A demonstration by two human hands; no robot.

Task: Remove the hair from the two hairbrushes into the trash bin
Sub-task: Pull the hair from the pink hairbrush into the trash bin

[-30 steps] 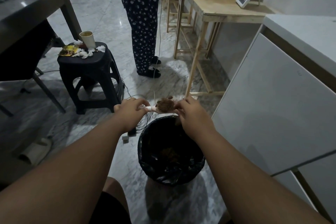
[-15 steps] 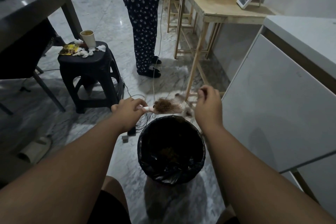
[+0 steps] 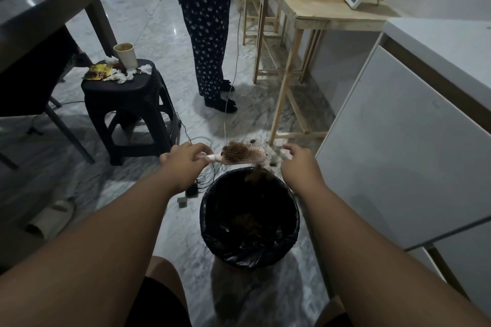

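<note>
1. Hairbrush point(image 3: 243, 154), pink, sits level just above the far rim of the black-lined trash bin point(image 3: 249, 218); brown hair point(image 3: 233, 150) clings to its bristles.
2. Left hand point(image 3: 186, 158) fingers pinch the handle.
3. Right hand point(image 3: 300, 159), just right of the brush, fingers loosely spread, holding nothing; a hair clump point(image 3: 259, 175) is at the rim.

Dim indoor scene, wide-angle view

Weak light is glancing off the marble floor point(image 3: 159, 24) at upper left, while the stool point(image 3: 127, 106) and trash bin point(image 3: 249, 255) are casting soft shadows; edges are bowing outward, and the falling hair clump point(image 3: 259, 175) is smearing with motion blur.
</note>
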